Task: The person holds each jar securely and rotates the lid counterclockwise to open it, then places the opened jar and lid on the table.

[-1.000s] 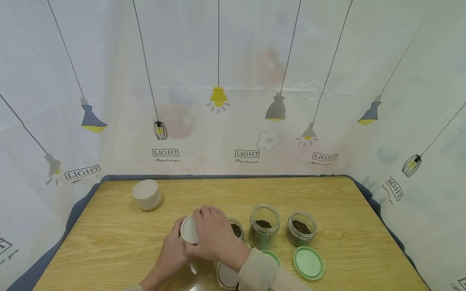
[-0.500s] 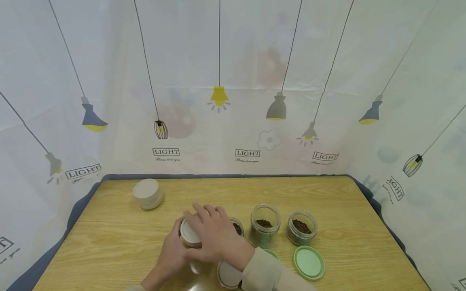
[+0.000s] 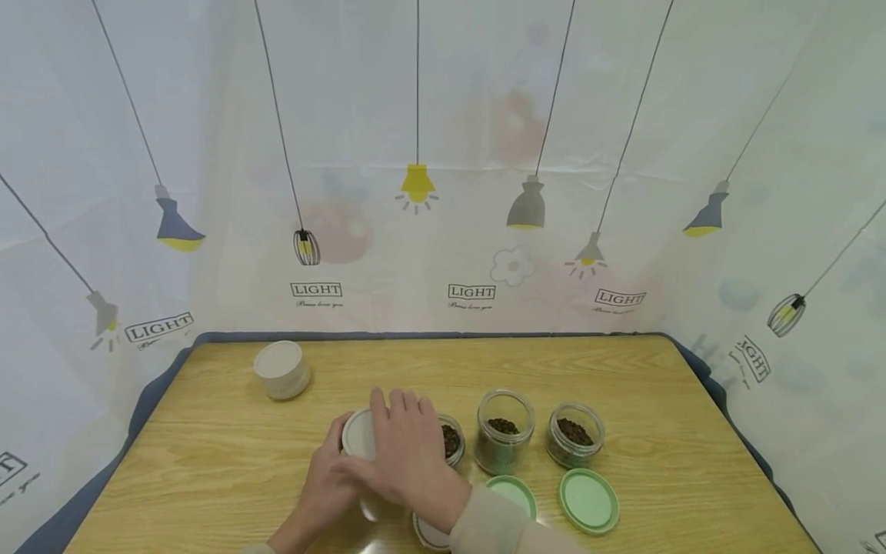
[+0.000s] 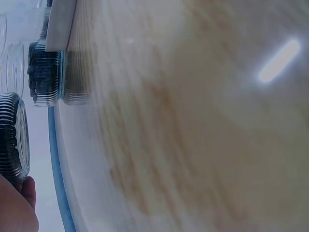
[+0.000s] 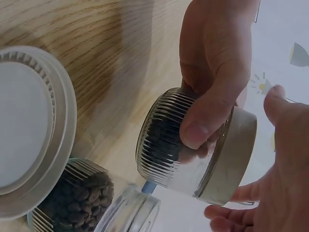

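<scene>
My left hand (image 3: 324, 478) holds a ribbed glass jar (image 5: 161, 137) of dark beans, its thumb and fingers wrapped round the glass. A white lid (image 5: 231, 157) sits on the jar, which is tilted in the right wrist view. Over the lid lies my right hand (image 3: 410, 454), fingers extended and thumb spread away from the rim. In the left wrist view only part of the left hand (image 4: 17, 208) and the jar (image 4: 10, 140) shows. Close to the right hand stands an open jar of beans (image 3: 452, 440), and a loose white lid (image 3: 431, 534) lies partly under the right forearm.
Two more open glass jars, a tall one (image 3: 504, 446) and a short one (image 3: 574, 445), hold beans at the right. Green lids (image 3: 514, 498) (image 3: 588, 502) lie before them. A white-lidded container (image 3: 281, 371) stands at the back left of the wooden table (image 3: 208, 438).
My right hand curled over the lid, lifted and spread its fingers, then came to lie across the lid with straighter fingers. The left hand and jar have barely moved.
</scene>
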{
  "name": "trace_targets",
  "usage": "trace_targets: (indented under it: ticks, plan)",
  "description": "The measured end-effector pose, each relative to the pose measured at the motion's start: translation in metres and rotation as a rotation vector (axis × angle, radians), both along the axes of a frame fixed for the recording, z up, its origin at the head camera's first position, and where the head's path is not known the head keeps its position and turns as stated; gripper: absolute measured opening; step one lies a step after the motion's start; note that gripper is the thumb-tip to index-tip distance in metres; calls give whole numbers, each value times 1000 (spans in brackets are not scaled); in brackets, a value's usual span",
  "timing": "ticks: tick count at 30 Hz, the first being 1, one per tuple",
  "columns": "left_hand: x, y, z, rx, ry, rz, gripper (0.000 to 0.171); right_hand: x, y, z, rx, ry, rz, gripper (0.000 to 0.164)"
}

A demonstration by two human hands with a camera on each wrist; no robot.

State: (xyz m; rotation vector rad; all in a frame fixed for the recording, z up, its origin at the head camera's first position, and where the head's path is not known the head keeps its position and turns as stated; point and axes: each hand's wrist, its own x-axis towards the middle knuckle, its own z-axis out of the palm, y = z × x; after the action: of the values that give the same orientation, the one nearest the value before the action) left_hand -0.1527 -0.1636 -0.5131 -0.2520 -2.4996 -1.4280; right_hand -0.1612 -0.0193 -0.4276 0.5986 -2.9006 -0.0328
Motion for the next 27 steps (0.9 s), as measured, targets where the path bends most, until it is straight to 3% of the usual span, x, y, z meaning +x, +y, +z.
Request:
trace_targets:
  ticks: [12, 20, 27]
  plan:
    - [0, 4, 4, -19, -32, 10, 77, -3, -2, -4, 28, -3, 14, 96]
    - [0, 4, 3, -46, -58, 24, 81, -11, 3, -2, -14, -66, 145, 73]
    - [1, 4, 3, -46, -93, 18, 87, -14, 13, 9, -60, -168, 292, 75]
